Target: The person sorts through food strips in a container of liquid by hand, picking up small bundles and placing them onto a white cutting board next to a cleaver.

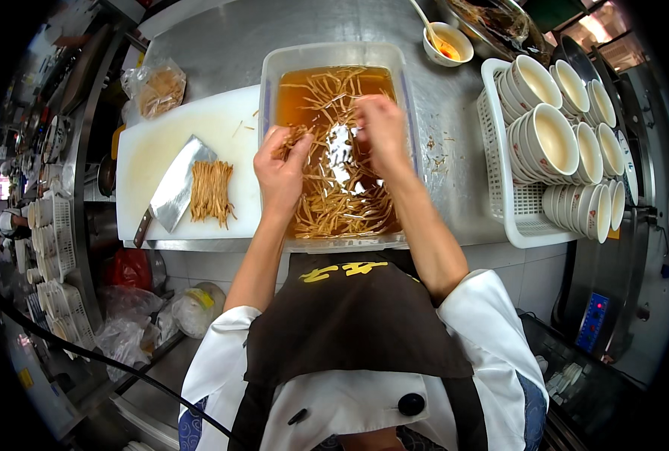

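My left hand (277, 164) is closed around a small bunch of thin brown strips (295, 138), above the left side of a clear plastic tub (270, 75). My right hand (383, 129) is over the tub's right side, slightly blurred. Its fingers are curled in a pinch, and what they hold, if anything, I cannot make out. Amber liquid fills the tub, with many loose brown strips (342, 214) soaking in it. To the left, on a white cutting board (150, 143), a neat bundle of strips (212, 192) lies beside a cleaver (184, 184).
A plastic bag of brown food (160, 89) lies at the board's far edge. Right of the tub, a white basket (509, 199) holds stacked bowls (554, 139). A small bowl with a spoon (449, 45) stands at the back, near a large metal basin (500, 26).
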Tool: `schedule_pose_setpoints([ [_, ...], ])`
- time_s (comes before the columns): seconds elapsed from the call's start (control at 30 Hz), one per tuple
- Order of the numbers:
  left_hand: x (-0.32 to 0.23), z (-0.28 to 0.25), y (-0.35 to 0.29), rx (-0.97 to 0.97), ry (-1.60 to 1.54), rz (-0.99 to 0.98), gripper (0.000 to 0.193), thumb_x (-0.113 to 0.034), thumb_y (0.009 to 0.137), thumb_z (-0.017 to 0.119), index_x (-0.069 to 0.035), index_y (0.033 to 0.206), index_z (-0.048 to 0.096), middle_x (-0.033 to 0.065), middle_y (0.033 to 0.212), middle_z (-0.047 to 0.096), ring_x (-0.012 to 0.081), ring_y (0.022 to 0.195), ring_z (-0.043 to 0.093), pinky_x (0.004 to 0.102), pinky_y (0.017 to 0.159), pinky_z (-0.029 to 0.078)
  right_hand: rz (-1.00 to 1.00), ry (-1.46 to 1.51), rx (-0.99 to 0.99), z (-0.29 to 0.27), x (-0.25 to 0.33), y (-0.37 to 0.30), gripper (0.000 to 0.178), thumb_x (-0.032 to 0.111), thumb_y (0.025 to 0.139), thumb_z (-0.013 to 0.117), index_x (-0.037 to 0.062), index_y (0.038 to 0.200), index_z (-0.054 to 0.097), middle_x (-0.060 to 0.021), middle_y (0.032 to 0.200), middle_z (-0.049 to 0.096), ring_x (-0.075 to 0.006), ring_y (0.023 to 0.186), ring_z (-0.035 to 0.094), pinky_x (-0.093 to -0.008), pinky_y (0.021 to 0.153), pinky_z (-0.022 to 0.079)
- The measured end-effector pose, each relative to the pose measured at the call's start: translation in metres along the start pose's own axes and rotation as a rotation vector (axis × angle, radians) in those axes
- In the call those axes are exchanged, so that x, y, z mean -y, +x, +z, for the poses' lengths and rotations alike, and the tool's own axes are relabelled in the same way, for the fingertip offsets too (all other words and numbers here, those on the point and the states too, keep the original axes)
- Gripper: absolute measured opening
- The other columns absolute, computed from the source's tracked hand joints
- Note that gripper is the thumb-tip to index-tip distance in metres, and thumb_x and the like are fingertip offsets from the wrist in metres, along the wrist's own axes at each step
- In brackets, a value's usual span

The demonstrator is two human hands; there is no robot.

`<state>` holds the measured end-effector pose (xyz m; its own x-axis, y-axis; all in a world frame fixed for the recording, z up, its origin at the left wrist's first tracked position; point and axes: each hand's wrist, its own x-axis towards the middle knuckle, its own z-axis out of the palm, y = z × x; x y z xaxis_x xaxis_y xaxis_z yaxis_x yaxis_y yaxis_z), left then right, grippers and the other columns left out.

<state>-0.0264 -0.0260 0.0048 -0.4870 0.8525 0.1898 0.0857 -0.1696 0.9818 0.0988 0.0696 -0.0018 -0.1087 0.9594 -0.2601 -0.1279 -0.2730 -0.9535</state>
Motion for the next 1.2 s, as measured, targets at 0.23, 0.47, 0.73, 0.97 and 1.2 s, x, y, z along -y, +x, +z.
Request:
schedule_pose_setpoints([
  [0.23, 0.004, -0.004, 0.003, 0.009, -0.172, -0.143, 0.018, -0.023, 0.094, 0.048, -0.005, 0.089, 0.053, -0.0023, 0.075, 0.050, 0.0024, 0.056, 0.035, 0.0172, 0.050, 0.026, -0.488, -0.815, -0.149, -0.120, 0.019, 0.033, 0.017, 0.005, 0.081, 0.057, 0.0036, 0.097, 0.062, -0.0103, 0.085, 0.065, -0.0203, 0.077, 0.063, -0.0294, 0.064, 0.050],
  [0.47, 0.019, 0.002, 0.003, 0.003, -0.385, -0.257, 0.023, -0.025, 0.094, 0.047, -0.005, 0.083, 0.048, -0.0003, 0.068, 0.045, 0.0046, 0.058, 0.039, 0.0185, 0.055, 0.035, -0.752, -0.912, -0.179, -0.093, 0.036, 0.022, 0.022, 0.003, 0.076, 0.056, 0.0012, 0.098, 0.061, -0.0186, 0.090, 0.062, -0.0348, 0.085, 0.060, -0.0392, 0.076, 0.047],
  [0.73, 0.013, 0.004, 0.008, -0.051, -0.288, -0.473, 0.023, -0.029, 0.094, 0.046, -0.009, 0.081, 0.045, -0.0060, 0.062, 0.037, 0.0013, 0.047, 0.026, 0.0166, 0.039, 0.019, -0.226, -1.229, -0.479, 0.009, -0.060, 0.100, 0.040, 0.017, 0.084, 0.055, -0.0056, 0.116, 0.045, -0.0223, 0.103, 0.059, -0.0328, 0.093, 0.059, -0.0371, 0.078, 0.048],
  [0.97, 0.012, -0.003, 0.004, -0.069, -0.332, -0.532, 0.022, -0.027, 0.091, 0.052, -0.009, 0.080, 0.047, -0.0077, 0.058, 0.034, 0.0012, 0.044, 0.026, 0.0177, 0.037, 0.019, -0.032, -0.321, 0.078, 0.010, -0.061, 0.085, 0.021, 0.016, 0.088, 0.050, -0.0014, 0.096, 0.059, -0.0077, 0.075, 0.062, -0.0140, 0.066, 0.057, -0.0276, 0.063, 0.045],
  [1.2, -0.006, 0.006, 0.018, -0.072, -0.387, -0.487, 0.018, -0.019, 0.089, 0.055, -0.003, 0.094, 0.062, -0.0080, 0.060, 0.044, -0.0002, 0.045, 0.033, 0.0171, 0.040, 0.023, -0.183, -0.176, 0.302, 0.016, -0.020, 0.012, 0.018, 0.013, 0.090, 0.048, -0.0002, 0.093, 0.059, -0.0008, 0.068, 0.056, -0.0061, 0.062, 0.050, -0.0206, 0.057, 0.041],
])
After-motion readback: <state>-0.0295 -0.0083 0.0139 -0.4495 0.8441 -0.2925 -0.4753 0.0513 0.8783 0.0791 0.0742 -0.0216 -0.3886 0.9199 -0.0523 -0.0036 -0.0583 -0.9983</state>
